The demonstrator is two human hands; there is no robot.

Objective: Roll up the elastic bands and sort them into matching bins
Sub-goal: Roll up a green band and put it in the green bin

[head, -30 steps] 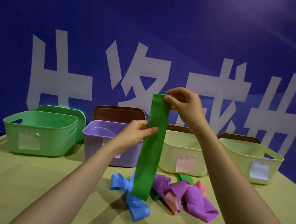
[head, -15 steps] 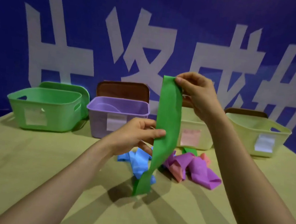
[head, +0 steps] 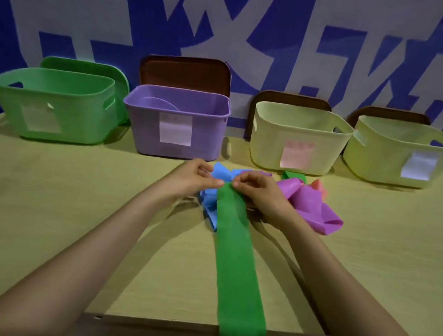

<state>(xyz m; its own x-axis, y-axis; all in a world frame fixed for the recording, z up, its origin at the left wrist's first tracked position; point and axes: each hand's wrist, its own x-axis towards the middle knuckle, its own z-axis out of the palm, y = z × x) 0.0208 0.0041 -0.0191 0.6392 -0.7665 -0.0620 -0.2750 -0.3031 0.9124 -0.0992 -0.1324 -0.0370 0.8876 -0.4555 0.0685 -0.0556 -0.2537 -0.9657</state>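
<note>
Green band (head: 234, 257) runs flat along the table (head: 39, 214) from my grip toward six o'clock, tail spilling over the near edge. My left hand (head: 192, 181) and right hand (head: 260, 197) both pinch its far end. Open wood at nine and three. At twelve: green bin (head: 54, 100), purple bin (head: 141, 126), cream bin (head: 269, 137), yellow-green bin (head: 377, 151), paper labels (head: 174, 133) unreadable. White wall lettering (head: 74, 16) is cropped. My hands hide part of the band pile (head: 313, 208).
</note>
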